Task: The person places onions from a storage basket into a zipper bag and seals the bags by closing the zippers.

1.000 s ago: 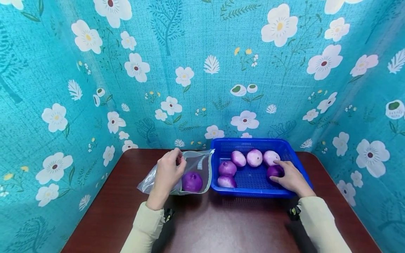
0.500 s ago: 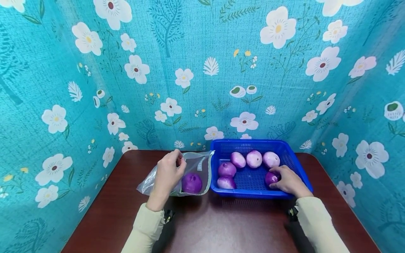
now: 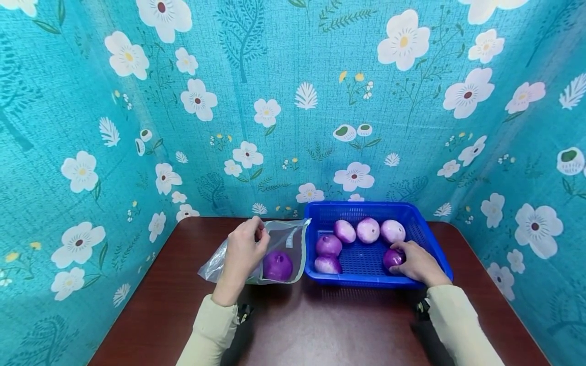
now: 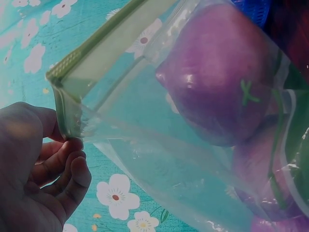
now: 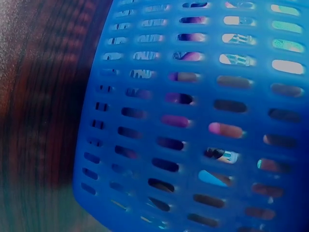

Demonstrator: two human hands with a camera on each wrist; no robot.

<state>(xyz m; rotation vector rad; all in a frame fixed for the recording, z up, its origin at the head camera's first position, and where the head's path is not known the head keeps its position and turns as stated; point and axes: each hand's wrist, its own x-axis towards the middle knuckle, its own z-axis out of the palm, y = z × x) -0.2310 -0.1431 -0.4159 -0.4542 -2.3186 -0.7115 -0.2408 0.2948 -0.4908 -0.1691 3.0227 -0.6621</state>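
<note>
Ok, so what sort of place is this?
Probably a small curtained-off work spot, perhaps indoors: turquoise flower-printed fabric hangs on three sides of a dark reddish-brown table, which holds a blue plastic basket of round purple-and-white onions and a clear plastic bag.

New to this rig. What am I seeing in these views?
No robot: a person works bare-handed. The head camera looks forward and down at a brown table, where a clear bag sits left of a blue basket. The other two cameras are worn on the wrists. The left one shows the left hand pinching the bag's edge, with purple onions inside. The right one mostly shows the basket's slotted wall; the head view shows the right hand gripping an onion inside the basket, alongside five others.
</note>
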